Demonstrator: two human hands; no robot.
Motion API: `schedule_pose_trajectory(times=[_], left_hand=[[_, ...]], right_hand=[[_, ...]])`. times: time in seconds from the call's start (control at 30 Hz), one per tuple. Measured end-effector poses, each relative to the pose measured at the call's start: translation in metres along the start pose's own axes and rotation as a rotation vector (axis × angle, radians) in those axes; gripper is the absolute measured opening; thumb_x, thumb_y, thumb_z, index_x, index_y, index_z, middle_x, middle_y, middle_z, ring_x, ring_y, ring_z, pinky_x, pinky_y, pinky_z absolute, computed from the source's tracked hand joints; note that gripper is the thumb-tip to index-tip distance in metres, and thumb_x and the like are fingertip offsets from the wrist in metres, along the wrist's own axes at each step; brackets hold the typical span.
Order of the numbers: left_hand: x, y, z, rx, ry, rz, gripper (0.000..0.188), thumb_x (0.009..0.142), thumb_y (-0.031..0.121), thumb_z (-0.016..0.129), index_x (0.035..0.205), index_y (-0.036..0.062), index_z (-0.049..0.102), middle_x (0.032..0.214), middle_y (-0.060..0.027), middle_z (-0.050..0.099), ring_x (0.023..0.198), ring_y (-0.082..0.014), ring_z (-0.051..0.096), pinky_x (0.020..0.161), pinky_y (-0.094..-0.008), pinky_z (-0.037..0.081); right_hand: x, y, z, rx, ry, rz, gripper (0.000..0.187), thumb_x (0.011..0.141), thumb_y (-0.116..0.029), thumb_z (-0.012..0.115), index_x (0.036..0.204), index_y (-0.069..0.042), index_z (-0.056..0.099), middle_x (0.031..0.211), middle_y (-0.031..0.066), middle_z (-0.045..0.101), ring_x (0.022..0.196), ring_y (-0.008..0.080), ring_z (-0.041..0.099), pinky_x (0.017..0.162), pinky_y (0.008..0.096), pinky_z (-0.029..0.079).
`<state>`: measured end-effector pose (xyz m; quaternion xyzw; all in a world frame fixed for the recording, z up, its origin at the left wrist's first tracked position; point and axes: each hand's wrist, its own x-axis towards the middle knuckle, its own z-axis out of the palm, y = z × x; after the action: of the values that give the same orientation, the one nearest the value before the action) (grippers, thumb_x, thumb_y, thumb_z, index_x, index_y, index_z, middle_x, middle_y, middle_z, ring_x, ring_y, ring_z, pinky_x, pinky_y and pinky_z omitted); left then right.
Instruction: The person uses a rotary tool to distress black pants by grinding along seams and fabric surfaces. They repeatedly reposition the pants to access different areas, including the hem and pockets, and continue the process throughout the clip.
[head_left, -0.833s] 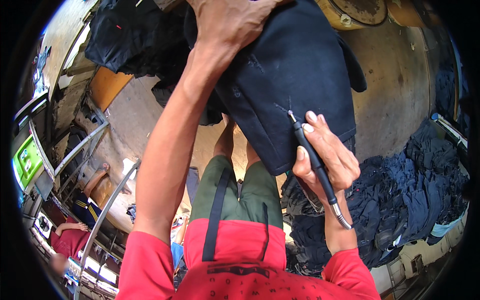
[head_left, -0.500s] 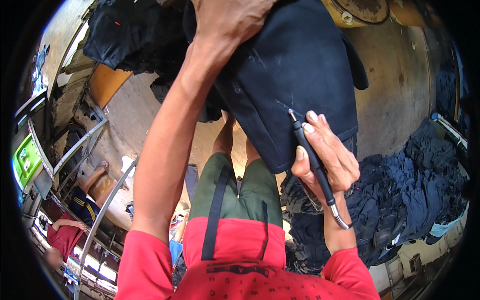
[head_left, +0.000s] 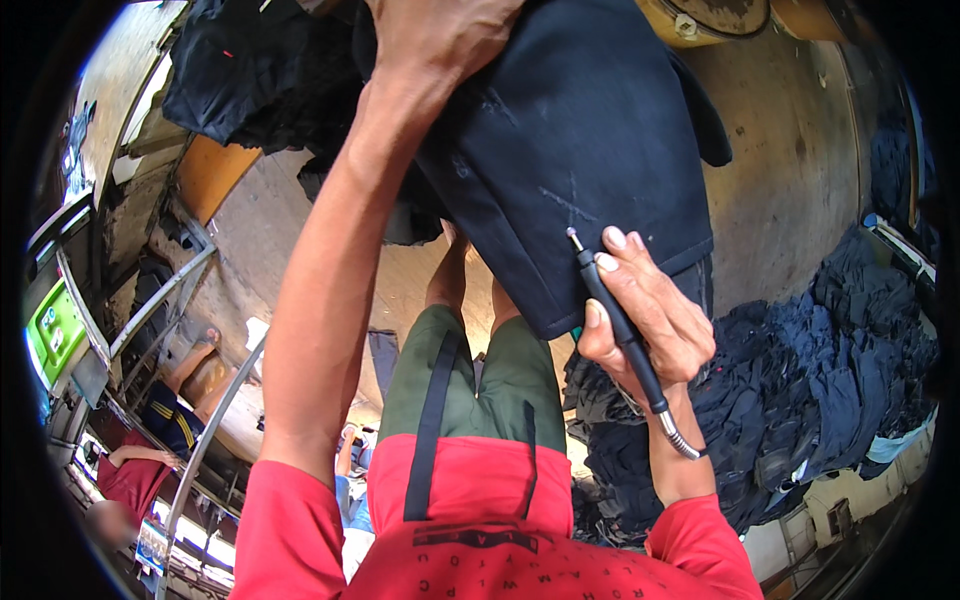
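Note:
In my right hand (head_left: 655, 310) is a black pen-shaped rotary tool (head_left: 620, 325), with a metal tip and a springy metal cable guard at its rear. Its tip is at the lower part of a dark navy garment leg (head_left: 600, 110), beside pale scuff lines; I cannot tell whether it touches. The leg looks stretched flat and stiff, its hem toward me. At the upper edge my left hand (head_left: 440, 35) rests at the garment's left side, the fingers mostly out of view, so their grip is hidden.
A heap of dark garments (head_left: 800, 380) lies at the right, more dark cloth (head_left: 250, 80) at the upper left. Metal rails (head_left: 205, 430) run along the left, with a seated person (head_left: 135, 470) beyond them. A round yellowish container (head_left: 700, 20) stands at the top right.
The tool's tip has shifted slightly left and down on the cloth, away from the scuff lines. My left hand and the garment have shifted a little to the left.

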<state>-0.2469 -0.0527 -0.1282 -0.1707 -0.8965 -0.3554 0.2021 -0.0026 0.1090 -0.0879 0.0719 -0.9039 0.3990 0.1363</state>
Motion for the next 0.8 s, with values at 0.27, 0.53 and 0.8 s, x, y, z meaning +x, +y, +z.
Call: schedule_pose_trajectory(times=[0.27, 0.53, 0.8], left_hand=[[-0.003, -0.02, 0.003, -0.115, 0.032, -0.071, 0.058, 0.083, 0.044, 0.094, 0.125, 0.0062, 0.078, 0.131, -0.0195, 0.072, 0.129, -0.0366, 0.063, 0.116, -0.0477, 0.044], [-0.152, 0.105, -0.093, -0.629, -0.071, -1.29, 0.09, 0.101, 0.019, 0.085, 0.163, 0.0027, 0.022, 0.167, -0.02, 0.029, 0.157, -0.0298, 0.031, 0.122, -0.0437, 0.041], [-0.227, 0.104, -0.086, -0.878, -0.423, -0.959, 0.029, 0.094, 0.003, 0.089, 0.118, -0.0043, 0.073, 0.113, -0.0095, 0.08, 0.097, -0.0153, 0.076, 0.093, -0.0295, 0.061]], right_hand=[[-0.026, 0.005, -0.012, 0.055, 0.072, 0.08, 0.027, 0.09, -0.008, 0.079, 0.115, 0.003, 0.08, 0.107, 0.0229, 0.083, 0.11, 0.0368, 0.082, 0.103, 0.0483, 0.066], [-0.044, 0.007, -0.042, 0.045, 0.232, 0.218, 0.031, 0.095, -0.006, 0.071, 0.122, 0.008, 0.073, 0.12, 0.0312, 0.079, 0.115, 0.0421, 0.08, 0.108, 0.0519, 0.061], [-0.061, 0.008, -0.032, 0.057, 0.209, 0.044, 0.032, 0.086, -0.004, 0.076, 0.116, 0.006, 0.077, 0.108, 0.0259, 0.081, 0.107, 0.0403, 0.082, 0.101, 0.0506, 0.067]])
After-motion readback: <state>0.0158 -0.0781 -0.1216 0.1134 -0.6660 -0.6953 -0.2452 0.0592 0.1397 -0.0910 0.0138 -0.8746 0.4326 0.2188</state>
